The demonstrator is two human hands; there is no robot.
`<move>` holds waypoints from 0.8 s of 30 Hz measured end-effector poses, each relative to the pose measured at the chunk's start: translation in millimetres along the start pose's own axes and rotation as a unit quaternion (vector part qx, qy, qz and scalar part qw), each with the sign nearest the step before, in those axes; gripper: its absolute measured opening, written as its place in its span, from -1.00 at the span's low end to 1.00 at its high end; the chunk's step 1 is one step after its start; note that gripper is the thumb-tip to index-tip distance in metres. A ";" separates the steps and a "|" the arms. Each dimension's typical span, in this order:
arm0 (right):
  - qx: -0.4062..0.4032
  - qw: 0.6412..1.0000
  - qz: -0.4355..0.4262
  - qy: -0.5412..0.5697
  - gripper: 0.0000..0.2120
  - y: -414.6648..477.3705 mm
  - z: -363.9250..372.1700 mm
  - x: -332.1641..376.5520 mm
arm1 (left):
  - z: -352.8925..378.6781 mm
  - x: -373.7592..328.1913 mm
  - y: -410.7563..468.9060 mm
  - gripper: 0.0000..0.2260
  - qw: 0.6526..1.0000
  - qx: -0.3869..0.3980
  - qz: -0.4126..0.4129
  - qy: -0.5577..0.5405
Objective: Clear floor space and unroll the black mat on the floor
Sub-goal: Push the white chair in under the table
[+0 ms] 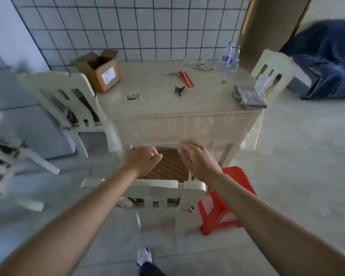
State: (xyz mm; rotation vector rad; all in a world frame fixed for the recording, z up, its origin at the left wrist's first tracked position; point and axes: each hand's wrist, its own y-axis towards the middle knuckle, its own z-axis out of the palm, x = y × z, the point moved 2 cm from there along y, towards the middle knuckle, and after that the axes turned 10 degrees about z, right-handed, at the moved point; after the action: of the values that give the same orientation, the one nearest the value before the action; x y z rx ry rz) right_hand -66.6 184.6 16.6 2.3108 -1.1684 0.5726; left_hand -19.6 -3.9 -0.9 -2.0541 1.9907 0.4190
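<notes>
A white wooden chair [191, 189] with a brown woven seat [167, 166] stands in front of me, pushed toward the table. My left hand [142, 160] hovers over the seat with its fingers loosely curled, holding nothing. Just to its right, my right hand [196, 158] is also above the seat, fingers spread and blurred, empty. Both forearms reach over the chair's backrest. No black mat is in view.
The cloth-covered table [187, 120] holds a cardboard box [103, 71], a folded grey cloth [249, 96], bottles [230, 55] and small items. A red plastic stool [223, 206] stands right of the chair. More white chairs stand left [68, 100] and back right [273, 68]. Blue fabric [331, 56] lies far right.
</notes>
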 end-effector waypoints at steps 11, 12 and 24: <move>0.265 0.951 0.092 -0.133 -0.32 -4.5 120.1 13.0 | 37.1 92.7 -41.1 -0.42 0.987 0.094 0.059 -0.115; 0.232 0.957 0.067 -0.157 -0.33 -5.5 125.4 12.6 | 38.5 96.4 -43.2 -0.42 0.988 0.078 0.092 -0.099; 0.031 0.984 -0.086 -0.154 -0.65 -1.4 146.9 -11.1 | 68.2 130.4 -39.1 -0.66 0.947 -0.057 0.308 0.068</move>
State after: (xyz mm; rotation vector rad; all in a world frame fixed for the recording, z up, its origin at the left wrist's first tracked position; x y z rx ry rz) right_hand -50.0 105.8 -106.8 2.5886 -1.0805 0.1949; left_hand 20.6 -98.0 -113.7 -1.5010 2.7392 0.5255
